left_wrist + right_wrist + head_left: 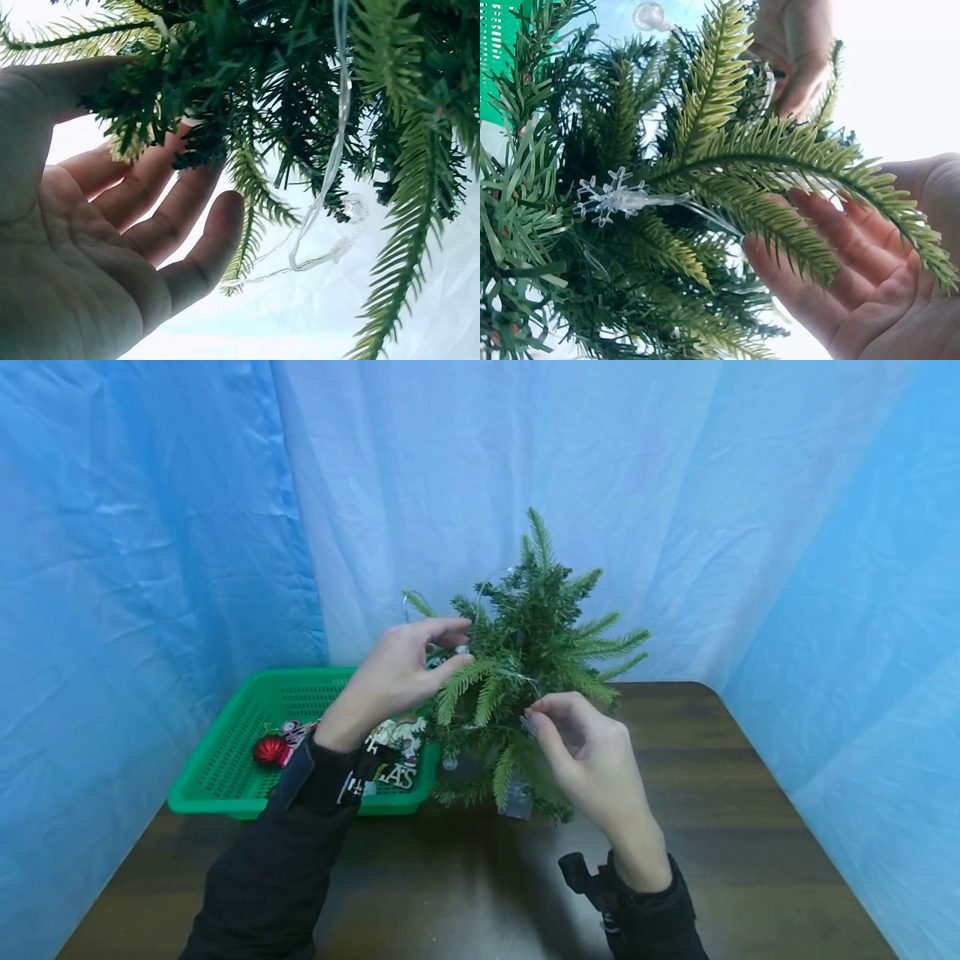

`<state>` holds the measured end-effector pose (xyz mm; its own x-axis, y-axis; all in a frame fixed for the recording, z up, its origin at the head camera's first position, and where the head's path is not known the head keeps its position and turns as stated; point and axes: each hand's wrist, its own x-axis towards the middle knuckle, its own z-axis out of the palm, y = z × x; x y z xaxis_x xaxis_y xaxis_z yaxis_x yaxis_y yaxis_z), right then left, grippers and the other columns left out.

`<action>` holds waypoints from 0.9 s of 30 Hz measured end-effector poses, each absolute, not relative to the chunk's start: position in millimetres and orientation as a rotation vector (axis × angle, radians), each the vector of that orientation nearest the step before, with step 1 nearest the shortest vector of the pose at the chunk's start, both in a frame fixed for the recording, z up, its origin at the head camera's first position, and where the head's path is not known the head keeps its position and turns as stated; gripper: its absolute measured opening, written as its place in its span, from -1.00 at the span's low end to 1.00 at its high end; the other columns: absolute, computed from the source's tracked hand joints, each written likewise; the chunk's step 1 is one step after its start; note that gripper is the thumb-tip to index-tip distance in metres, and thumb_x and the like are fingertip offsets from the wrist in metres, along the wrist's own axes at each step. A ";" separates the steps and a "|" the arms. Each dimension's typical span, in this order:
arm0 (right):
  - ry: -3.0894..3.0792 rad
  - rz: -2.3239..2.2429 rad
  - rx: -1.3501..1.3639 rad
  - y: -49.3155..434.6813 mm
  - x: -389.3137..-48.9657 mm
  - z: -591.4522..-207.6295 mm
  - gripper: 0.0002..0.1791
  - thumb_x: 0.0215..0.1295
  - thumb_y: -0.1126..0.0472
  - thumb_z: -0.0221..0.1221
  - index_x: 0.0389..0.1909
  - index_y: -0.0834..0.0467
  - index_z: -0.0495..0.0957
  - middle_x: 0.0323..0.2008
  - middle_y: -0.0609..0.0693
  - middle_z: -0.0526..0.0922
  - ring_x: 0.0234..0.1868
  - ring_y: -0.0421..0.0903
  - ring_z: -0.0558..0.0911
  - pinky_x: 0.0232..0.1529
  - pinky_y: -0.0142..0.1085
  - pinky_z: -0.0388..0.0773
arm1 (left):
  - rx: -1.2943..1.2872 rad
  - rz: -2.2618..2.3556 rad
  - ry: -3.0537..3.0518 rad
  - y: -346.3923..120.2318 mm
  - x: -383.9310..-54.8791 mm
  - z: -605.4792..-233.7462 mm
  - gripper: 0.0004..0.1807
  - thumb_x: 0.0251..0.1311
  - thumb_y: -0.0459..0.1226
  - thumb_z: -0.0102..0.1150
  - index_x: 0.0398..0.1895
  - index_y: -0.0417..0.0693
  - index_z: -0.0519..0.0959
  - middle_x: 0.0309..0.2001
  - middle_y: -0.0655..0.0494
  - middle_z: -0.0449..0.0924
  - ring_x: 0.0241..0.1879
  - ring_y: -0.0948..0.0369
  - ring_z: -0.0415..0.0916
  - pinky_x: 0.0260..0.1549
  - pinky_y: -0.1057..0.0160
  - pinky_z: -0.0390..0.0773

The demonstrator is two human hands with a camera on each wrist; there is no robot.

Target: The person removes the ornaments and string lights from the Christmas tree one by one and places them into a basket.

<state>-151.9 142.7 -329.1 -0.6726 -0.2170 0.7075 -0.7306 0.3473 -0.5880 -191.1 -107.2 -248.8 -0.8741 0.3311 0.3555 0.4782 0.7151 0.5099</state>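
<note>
A small artificial Christmas tree [547,635] stands on the table, draped with a clear string of lights [334,161]. My left hand [397,668] reaches into its upper left side. Around a dark green branch [150,105], its fingers are loosely bent, thumb and fingertips apart. Between them in the head view shows a clear bulb [462,649]. At the front of the tree, my right hand [596,760] pinches the light string's thin wire with thumb and index finger. In the right wrist view, a clear snowflake light [615,196] hangs beside its fingertips, which are partly hidden by needles.
Left of the tree, a green plastic basket [217,804] holds a red ball ornament [270,750] and several flat lettered decorations [401,774]. The tree overlaps its right end. Everything stands on a dark wooden table [720,827], with blue curtains [187,527] behind and at both sides.
</note>
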 end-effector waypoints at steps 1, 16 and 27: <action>-2.096 1.298 0.821 143.0 -151.9 -329.2 -0.88 0.47 0.24 0.22 -0.06 0.14 0.65 -0.15 -0.11 0.73 -0.15 -0.23 0.71 -0.10 -0.28 0.65 | -0.648 -0.901 -2.670 -106.8 -191.3 -249.6 -0.46 0.43 -0.12 0.23 0.40 -0.06 0.45 0.13 0.02 0.62 -0.29 0.10 0.54 -0.19 0.09 0.52; -2.104 1.298 0.804 144.5 -150.4 -329.0 -0.87 0.46 0.25 0.23 -0.07 0.15 0.67 -0.15 -0.11 0.74 -0.16 -0.23 0.70 -0.12 -0.30 0.64 | -0.742 -0.937 -2.524 -108.6 -192.8 -256.8 -0.74 0.47 -0.12 0.17 0.07 0.03 0.69 0.04 0.12 0.60 0.02 0.16 0.47 -0.08 0.05 0.50; -1.994 1.164 0.858 159.6 -144.3 -301.5 -0.86 0.39 0.36 0.25 -0.09 0.18 0.68 -0.20 -0.08 0.75 -0.24 -0.19 0.71 -0.25 -0.48 0.56 | -0.844 -0.908 -2.370 -107.0 -189.3 -237.4 -0.81 0.43 -0.20 0.23 -0.02 -0.03 0.71 -0.01 0.13 0.64 0.04 0.15 0.52 0.03 0.08 0.48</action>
